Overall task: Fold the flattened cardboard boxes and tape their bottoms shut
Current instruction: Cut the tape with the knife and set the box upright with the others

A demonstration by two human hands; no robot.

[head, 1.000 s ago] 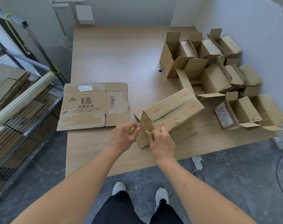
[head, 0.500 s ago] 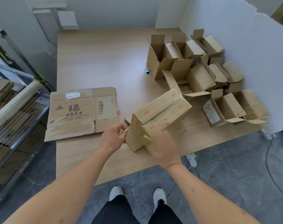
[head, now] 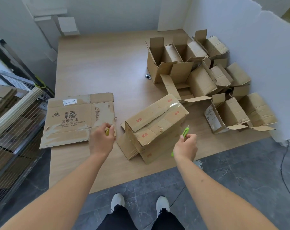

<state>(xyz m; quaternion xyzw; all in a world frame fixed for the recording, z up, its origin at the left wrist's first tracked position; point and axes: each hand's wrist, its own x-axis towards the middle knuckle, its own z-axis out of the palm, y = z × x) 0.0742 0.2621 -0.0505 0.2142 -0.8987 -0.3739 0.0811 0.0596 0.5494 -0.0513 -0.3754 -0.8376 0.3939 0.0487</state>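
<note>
our right hand [head: 185, 146] gripped a green cutter [head: 185, 132] just right of the red-stamped taped box [head: 155, 126]; our left hand [head: 102, 139] pinched something yellow [head: 107, 131] over the flattened box [head: 78, 119] printed 福墩茶业.

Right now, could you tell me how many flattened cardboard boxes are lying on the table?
1: the printed flattened box lies at the table's left edge, beside the left hand. More flattened ones may sit on the rack, unclear.
</note>
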